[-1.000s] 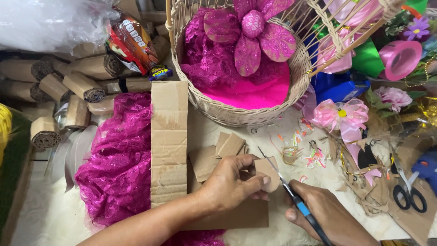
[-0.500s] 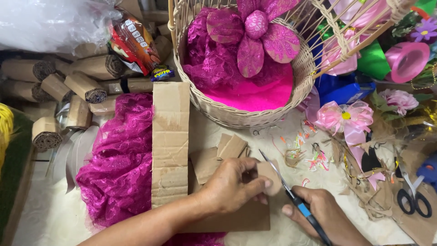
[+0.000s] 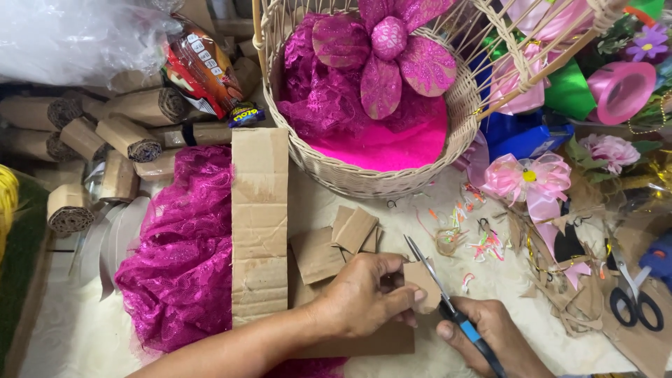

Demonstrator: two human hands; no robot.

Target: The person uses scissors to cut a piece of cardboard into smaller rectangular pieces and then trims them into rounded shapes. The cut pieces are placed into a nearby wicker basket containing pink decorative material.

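Observation:
My left hand [image 3: 364,297] pinches a small piece of brown cardboard [image 3: 422,278] above a larger cardboard sheet [image 3: 364,343]. In my right hand [image 3: 490,336] are blue-handled scissors [image 3: 448,308], their blades open and angled up-left against the small piece's edge. Loose cardboard offcuts [image 3: 336,241] lie just beyond my left hand. A long cardboard strip [image 3: 259,224] lies over magenta lace fabric [image 3: 182,259] to the left.
A wicker basket [image 3: 392,178] with pink lining and a glittery magenta flower stands at the back. Rolled corrugated cardboard tubes [image 3: 105,133] pile at the left. Ribbons, a pink bow [image 3: 532,178], scraps and black-handled scissors [image 3: 633,297] crowd the right side.
My hands and the scissors have stayed almost in place; the view has shifted slightly and the small cardboard piece has turned a little in my left fingers.

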